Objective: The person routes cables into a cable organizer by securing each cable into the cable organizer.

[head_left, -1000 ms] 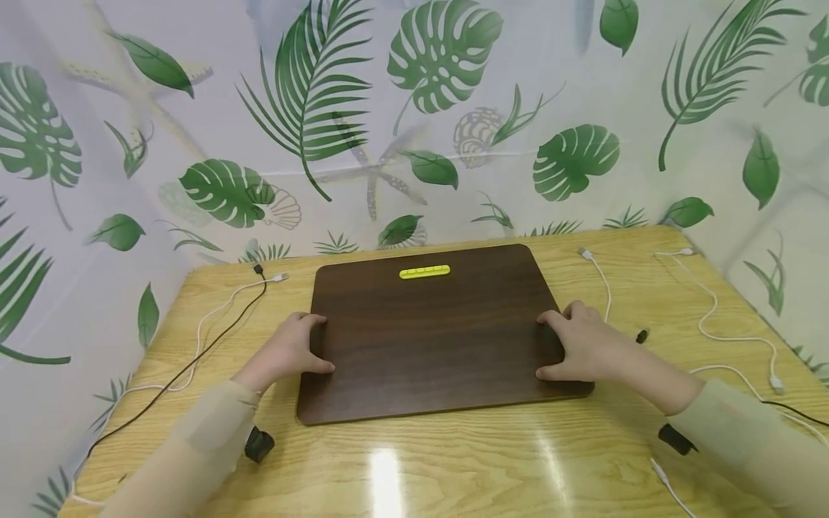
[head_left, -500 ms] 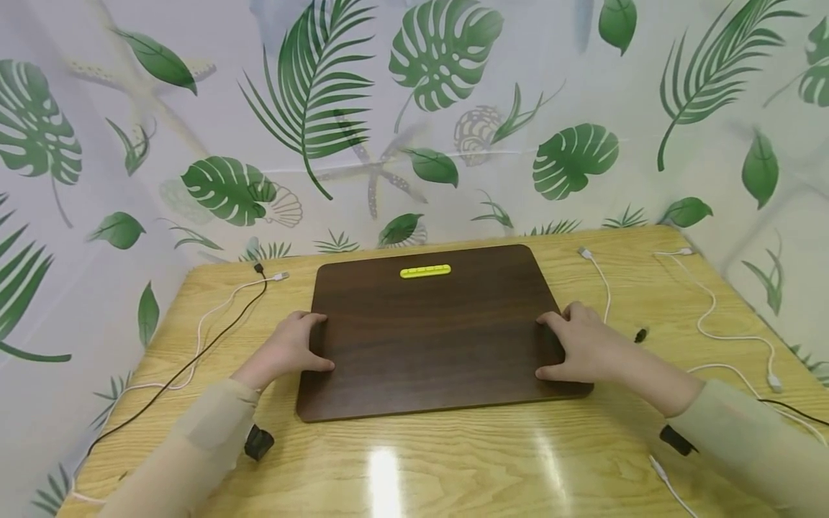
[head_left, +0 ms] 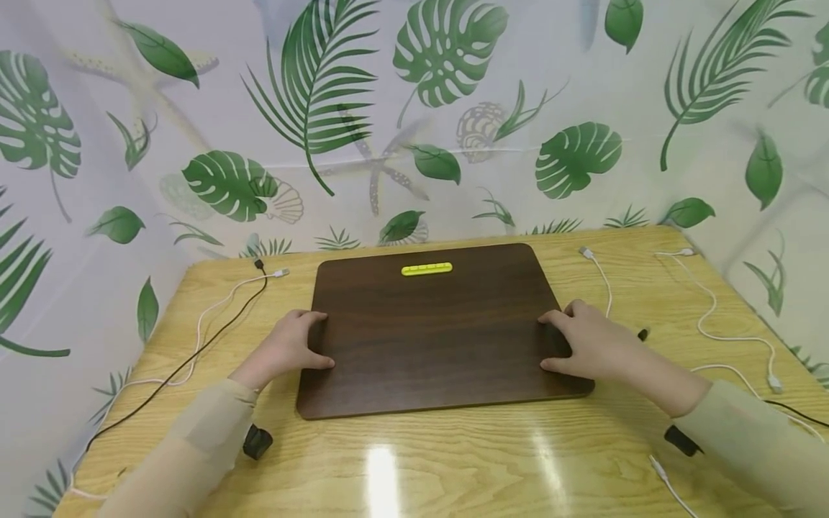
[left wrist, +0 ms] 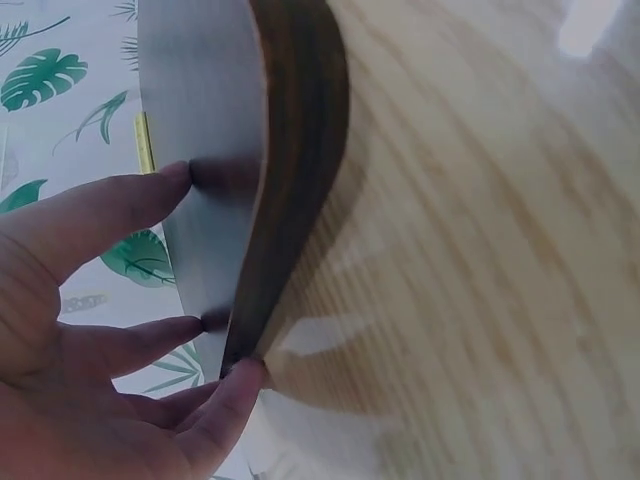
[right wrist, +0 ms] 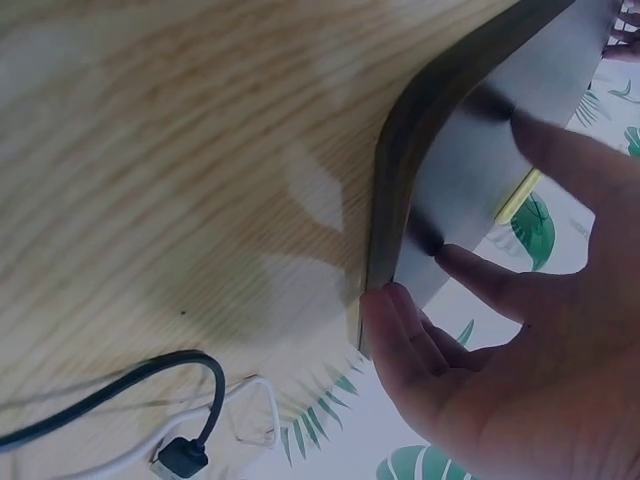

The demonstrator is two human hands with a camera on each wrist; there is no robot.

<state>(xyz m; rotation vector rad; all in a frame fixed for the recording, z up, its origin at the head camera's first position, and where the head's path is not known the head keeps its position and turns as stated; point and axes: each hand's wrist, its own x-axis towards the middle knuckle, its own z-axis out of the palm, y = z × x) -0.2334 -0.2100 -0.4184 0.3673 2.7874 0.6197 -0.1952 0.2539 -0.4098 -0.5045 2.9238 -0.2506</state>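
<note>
A dark brown wooden board (head_left: pixel 427 338) lies flat on the table, with a rounded corner and thick edge visible in each wrist view. My left hand (head_left: pixel 288 349) holds its left edge. In the left wrist view, the left thumb (left wrist: pixel 120 205) and a finger touch the top face while other fingers lie against the side. At the right edge, my right hand (head_left: pixel 592 345) grips the board the same way, its thumb (right wrist: pixel 560 155) on top. Near the board's far edge sits a yellow cable clip strip (head_left: pixel 427 269) with several slots.
On the left of the wood-grain table (head_left: pixel 453 460) lie a white cable (head_left: pixel 197 338) and a black cable (head_left: pixel 214 338). More white cables (head_left: pixel 706 316) lie to the right, with a black plug (head_left: pixel 642 334) behind the right wrist. A leaf-patterned cloth (head_left: pixel 414 144) rises behind the table.
The right thumb has shifted slightly away from the near edge and to the right on the board. The left hand keeps its hold, and the board stays nearly in place.
</note>
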